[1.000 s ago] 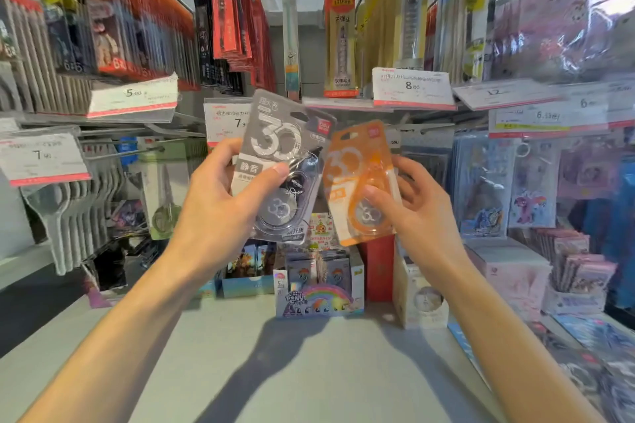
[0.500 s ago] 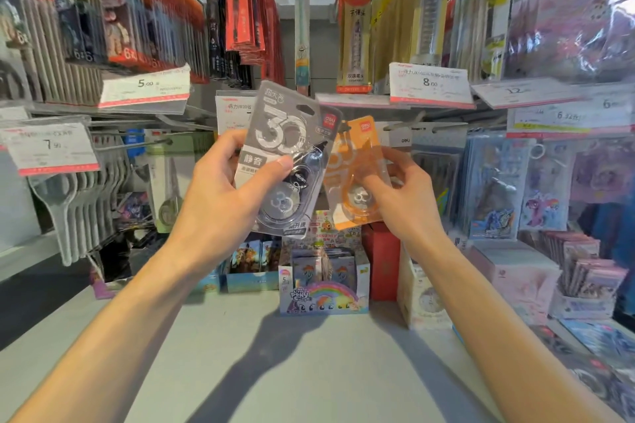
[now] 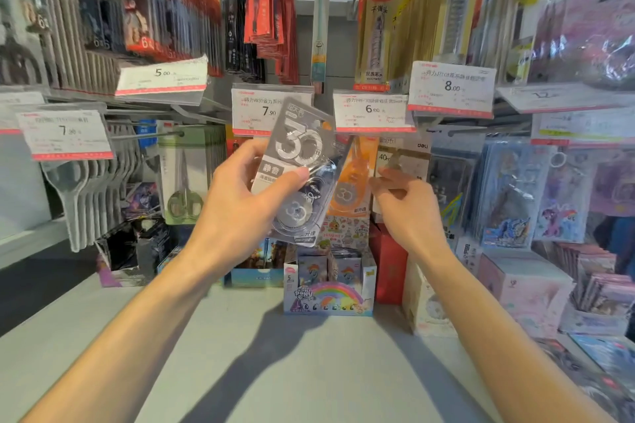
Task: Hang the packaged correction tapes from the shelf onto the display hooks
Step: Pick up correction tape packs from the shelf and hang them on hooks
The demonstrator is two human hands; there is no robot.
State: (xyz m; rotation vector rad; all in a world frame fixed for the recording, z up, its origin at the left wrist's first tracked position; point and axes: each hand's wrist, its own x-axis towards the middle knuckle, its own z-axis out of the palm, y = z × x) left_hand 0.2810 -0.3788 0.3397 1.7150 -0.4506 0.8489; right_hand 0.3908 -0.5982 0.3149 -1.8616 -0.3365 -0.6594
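The left hand (image 3: 237, 213) grips a grey correction tape pack (image 3: 298, 175), thumb pressed across its front and fingers curled behind its left edge. The pack is held up, tilted a little to the right, in front of the price tags (image 3: 256, 112) and above the grey shelf (image 3: 240, 354).

The right hand (image 3: 409, 209) is just beside an orange correction tape pack (image 3: 350, 182), its fingers loosely bent and its fingertips (image 3: 378, 182) at the pack's right edge. Whether they pinch the pack or only touch it cannot be told, since the grey pack covers the orange one's left part. The orange pack sits upright below the 6.00 tag (image 3: 372, 112), its top hidden behind that tag, so whether it hangs on a hook cannot be told.

Below the hands, a rainbow card box (image 3: 326, 292) stands on the shelf, with a red box (image 3: 390, 268) to its right. Packaged scissors (image 3: 184, 178) hang at the left.
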